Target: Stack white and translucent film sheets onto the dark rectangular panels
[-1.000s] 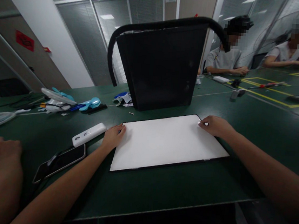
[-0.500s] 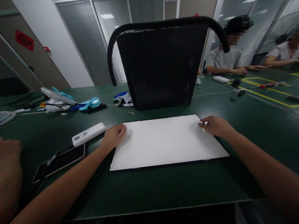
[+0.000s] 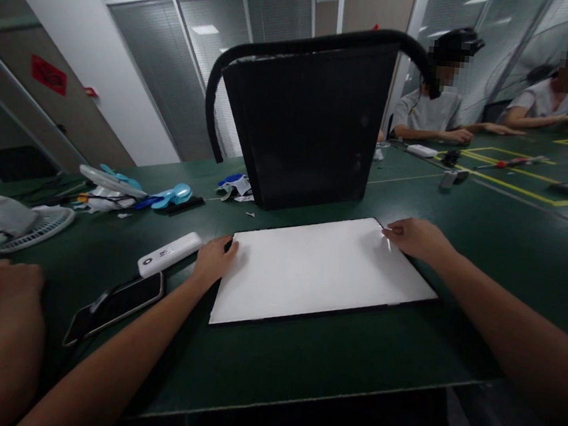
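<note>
A flat white rectangular panel (image 3: pixel 323 270) with a thin dark border lies on the green table before me. My left hand (image 3: pixel 213 258) is closed at its left edge near the far left corner, thumb on the white surface and fingers at the side. At the right edge, near the far right corner, my right hand (image 3: pixel 415 238) is closed in a pinch. Whatever sits between those fingertips is too small to make out. Beside my left hand lies a white power bank (image 3: pixel 169 254), with a dark phone (image 3: pixel 119 307) nearer me.
A large black panel (image 3: pixel 317 122) with a black tube along its top stands behind the white panel. Another person's arm (image 3: pixel 4 327) rests at the left, near a white fan (image 3: pixel 7 216). Small blue fans (image 3: pixel 172 195) lie farther back. Co-workers (image 3: pixel 431 113) sit at the far right.
My right fingertips have shifted slightly along the panel's right edge. More of the white fan has come into view at the left, with another hand beside it. My left hand stays put.
</note>
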Demonstrator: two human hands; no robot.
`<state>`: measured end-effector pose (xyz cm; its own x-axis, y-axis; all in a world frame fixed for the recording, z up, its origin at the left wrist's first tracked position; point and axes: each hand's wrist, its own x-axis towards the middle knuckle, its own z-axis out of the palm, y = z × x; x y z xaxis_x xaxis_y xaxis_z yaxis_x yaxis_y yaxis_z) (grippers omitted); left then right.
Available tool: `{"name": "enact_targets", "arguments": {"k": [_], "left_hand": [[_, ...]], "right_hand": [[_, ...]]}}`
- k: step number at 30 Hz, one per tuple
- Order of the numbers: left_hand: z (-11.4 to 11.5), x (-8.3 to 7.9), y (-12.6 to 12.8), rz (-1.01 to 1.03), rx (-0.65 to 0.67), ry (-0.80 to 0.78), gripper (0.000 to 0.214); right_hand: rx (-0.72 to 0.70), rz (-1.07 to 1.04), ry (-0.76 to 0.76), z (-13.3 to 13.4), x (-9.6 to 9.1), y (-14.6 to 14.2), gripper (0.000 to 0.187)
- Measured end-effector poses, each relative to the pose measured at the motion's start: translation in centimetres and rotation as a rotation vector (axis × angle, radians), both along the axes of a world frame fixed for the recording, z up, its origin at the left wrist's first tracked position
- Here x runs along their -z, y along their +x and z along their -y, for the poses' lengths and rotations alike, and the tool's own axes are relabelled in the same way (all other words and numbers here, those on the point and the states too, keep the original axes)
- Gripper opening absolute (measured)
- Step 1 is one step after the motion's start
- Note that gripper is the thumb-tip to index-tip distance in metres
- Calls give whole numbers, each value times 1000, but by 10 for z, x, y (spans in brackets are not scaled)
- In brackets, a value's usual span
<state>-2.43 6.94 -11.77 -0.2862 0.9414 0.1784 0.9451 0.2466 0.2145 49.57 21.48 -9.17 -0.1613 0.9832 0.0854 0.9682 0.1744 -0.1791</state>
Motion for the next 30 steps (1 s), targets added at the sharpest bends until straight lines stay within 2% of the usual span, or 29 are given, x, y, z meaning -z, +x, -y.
{"name": "enact_targets", "arguments": {"k": [16, 30], "left_hand": [[-4, 11, -8, -80, 4, -8, 55], [0, 3, -2, -67, 27, -20, 51]], "right_hand": [[-38, 52, -20, -2, 6, 1, 47], [-81, 10, -40, -1, 3, -1, 47]]}}
